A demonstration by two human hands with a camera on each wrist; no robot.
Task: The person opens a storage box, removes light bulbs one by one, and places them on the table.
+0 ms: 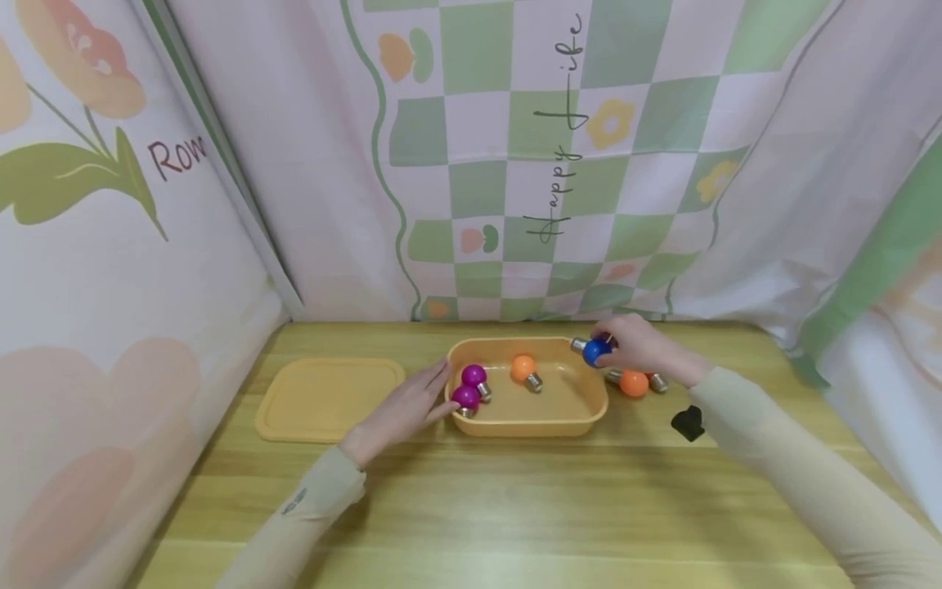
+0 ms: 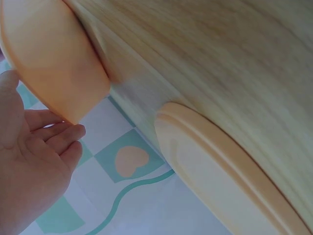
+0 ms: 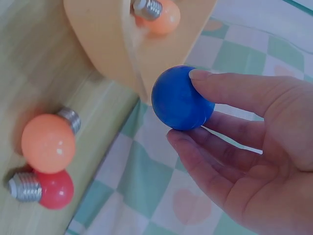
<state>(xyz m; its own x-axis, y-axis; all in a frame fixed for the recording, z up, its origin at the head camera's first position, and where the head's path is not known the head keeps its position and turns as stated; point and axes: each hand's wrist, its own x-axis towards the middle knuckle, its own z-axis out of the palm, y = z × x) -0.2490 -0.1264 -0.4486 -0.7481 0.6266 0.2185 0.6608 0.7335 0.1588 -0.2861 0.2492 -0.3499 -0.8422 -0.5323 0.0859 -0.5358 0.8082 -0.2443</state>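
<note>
Above the wood-grain table (image 1: 471,507), before checked cloth (image 1: 545,123), your right hand (image 1: 646,345) pinches a blue bulb (image 1: 597,352); your left hand (image 1: 403,406), fingers extended, touches a tub (image 1: 526,428).

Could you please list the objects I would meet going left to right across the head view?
Flat yellow rectangular plastic lid, two purple round bulbs, orange round bulb inside the yellow plastic box, blue round bulb in the right hand, orange round bulb outside the box, small black object.

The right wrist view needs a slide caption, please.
Right hand holds blue bulb; orange bulb and red bulb lie on table.
</note>
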